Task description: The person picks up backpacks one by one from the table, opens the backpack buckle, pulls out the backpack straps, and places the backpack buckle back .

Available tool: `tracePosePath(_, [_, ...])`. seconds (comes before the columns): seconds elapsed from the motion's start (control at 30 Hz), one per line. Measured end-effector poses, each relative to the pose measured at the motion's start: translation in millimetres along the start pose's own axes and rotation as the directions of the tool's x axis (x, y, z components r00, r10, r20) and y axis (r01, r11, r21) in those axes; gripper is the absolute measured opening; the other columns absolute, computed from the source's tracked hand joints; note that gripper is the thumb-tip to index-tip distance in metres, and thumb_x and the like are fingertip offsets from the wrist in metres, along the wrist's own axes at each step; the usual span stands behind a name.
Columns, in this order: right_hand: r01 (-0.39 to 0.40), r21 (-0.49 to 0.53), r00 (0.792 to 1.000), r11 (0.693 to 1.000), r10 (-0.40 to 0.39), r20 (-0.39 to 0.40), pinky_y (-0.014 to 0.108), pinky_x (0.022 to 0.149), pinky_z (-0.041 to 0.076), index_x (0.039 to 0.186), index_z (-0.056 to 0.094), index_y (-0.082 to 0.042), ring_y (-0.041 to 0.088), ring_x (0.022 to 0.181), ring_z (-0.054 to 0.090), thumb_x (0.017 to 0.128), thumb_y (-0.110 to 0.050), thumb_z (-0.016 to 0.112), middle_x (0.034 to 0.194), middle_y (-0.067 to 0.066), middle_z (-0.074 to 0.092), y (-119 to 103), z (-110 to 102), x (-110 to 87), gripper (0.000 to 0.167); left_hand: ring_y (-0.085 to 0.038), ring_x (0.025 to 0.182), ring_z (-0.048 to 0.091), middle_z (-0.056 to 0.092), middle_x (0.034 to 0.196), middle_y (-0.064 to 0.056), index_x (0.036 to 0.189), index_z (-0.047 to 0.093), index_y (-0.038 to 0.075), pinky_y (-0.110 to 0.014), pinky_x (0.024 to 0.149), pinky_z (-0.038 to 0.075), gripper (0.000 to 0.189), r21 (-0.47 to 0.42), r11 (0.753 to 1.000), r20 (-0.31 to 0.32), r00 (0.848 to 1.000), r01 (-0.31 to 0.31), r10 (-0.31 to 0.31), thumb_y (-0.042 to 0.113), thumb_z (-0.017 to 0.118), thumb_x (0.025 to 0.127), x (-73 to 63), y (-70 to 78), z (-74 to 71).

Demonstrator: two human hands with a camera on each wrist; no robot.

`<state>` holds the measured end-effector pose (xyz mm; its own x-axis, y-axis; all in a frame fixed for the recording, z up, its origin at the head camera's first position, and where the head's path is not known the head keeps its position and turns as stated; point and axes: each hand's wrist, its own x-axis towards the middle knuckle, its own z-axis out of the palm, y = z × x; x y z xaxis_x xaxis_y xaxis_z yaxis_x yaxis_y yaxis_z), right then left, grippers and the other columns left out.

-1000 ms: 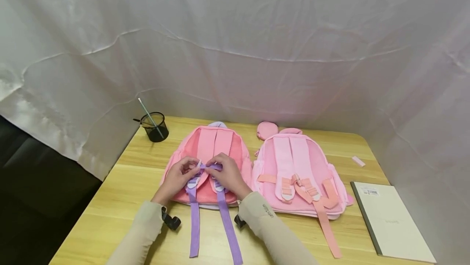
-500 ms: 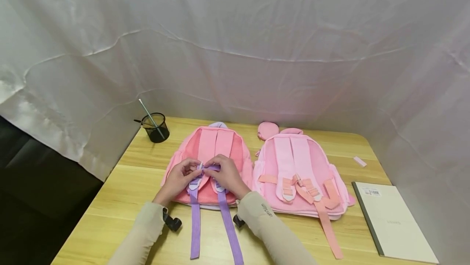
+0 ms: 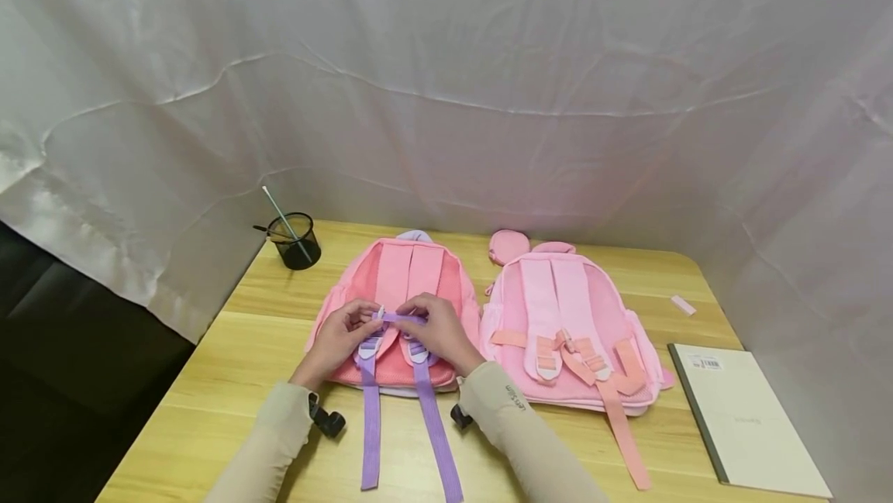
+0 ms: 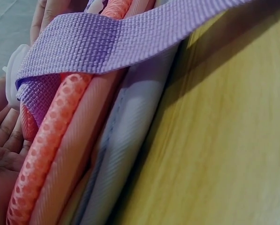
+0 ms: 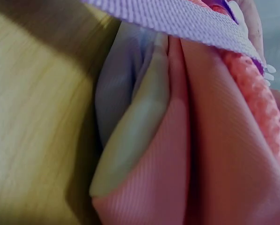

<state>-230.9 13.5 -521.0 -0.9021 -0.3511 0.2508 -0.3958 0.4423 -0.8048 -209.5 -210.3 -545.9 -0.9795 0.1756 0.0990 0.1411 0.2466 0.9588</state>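
Observation:
A coral-pink backpack (image 3: 361, 277) lies on the table with its shoulder straps facing up. Over its lower part, my left hand (image 3: 338, 340) pinches a small white buckle (image 3: 380, 313) on a purple strap. My right hand (image 3: 443, 332) pinches that purple strap (image 3: 393, 318) just to the buckle's right, thumb and fingers together. Two purple webbing ends hang toward the table's front edge. The left wrist view shows one purple webbing strap (image 4: 84, 42) crossing the bag's edge; the right wrist view shows another purple webbing strap (image 5: 177, 21). My fingertips are mostly hidden in both wrist views.
A light pink backpack (image 3: 533, 317) with orange straps lies directly right, a round pink pouch (image 3: 508, 246) behind it. A black mesh pen cup (image 3: 298, 251) stands at the back left. Farther right are a notebook (image 3: 753, 422) and a small pink-white strip (image 3: 684, 305).
My right hand has shifted slightly right, and more of the purple strap shows between the hands. My left hand stays at the buckle. The backpacks keep their places.

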Motion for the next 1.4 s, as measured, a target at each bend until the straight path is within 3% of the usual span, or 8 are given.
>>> tracePosePath(0.37, [-0.003,0.000,1.000,1.000,0.003,0.027,0.027,0.087,0.056,0.104,0.080,-0.013,0.012,0.093,0.069,0.087,-0.017,0.085,0.101,0.002,0.076,-5,4,2.2,0.018,-0.012,0.088,0.067,0.073,0.106,-0.018,0.122,0.067,0.006,-0.019,0.076,0.053,0.025,0.009,1.000,0.004,1.000,-0.016,0.016,0.012,0.072,0.098,-0.1,-2.4,1.7])
tracePosePath(0.67, [-0.011,0.004,0.999,1.000,0.011,0.054,0.028,0.090,0.055,0.108,0.079,-0.014,0.013,0.097,0.069,0.088,-0.019,0.084,0.105,0.001,0.076,-5,6,2.4,0.021,-0.013,0.087,0.067,0.074,0.102,-0.014,0.119,0.069,0.010,-0.021,0.076,0.053,0.024,0.027,0.999,0.020,1.000,-0.020,0.019,0.021,0.073,0.098,-0.8,-0.6,1.1])
tracePosePath(1.13, [-0.027,0.012,0.999,1.000,0.027,0.034,0.024,0.082,0.055,0.102,0.080,-0.014,0.009,0.089,0.068,0.086,-0.023,0.086,0.099,-0.001,0.076,-1,-2,0.0,0.019,-0.014,0.081,0.062,0.071,0.096,-0.012,0.119,0.069,0.013,-0.022,0.071,0.050,0.025,0.029,1.000,0.002,1.000,-0.006,0.006,0.024,0.074,0.097,-1.8,0.9,-0.2])
tracePosePath(1.4, [-0.019,-0.006,0.999,1.000,0.019,0.049,0.026,0.085,0.055,0.103,0.081,-0.014,0.011,0.093,0.069,0.087,-0.021,0.085,0.102,0.000,0.077,-5,1,1.6,0.017,-0.009,0.080,0.061,0.072,0.102,-0.014,0.119,0.068,0.010,-0.020,0.072,0.049,0.023,0.027,0.999,-0.002,1.000,-0.025,0.025,0.015,0.073,0.097,-1.8,0.5,1.8])
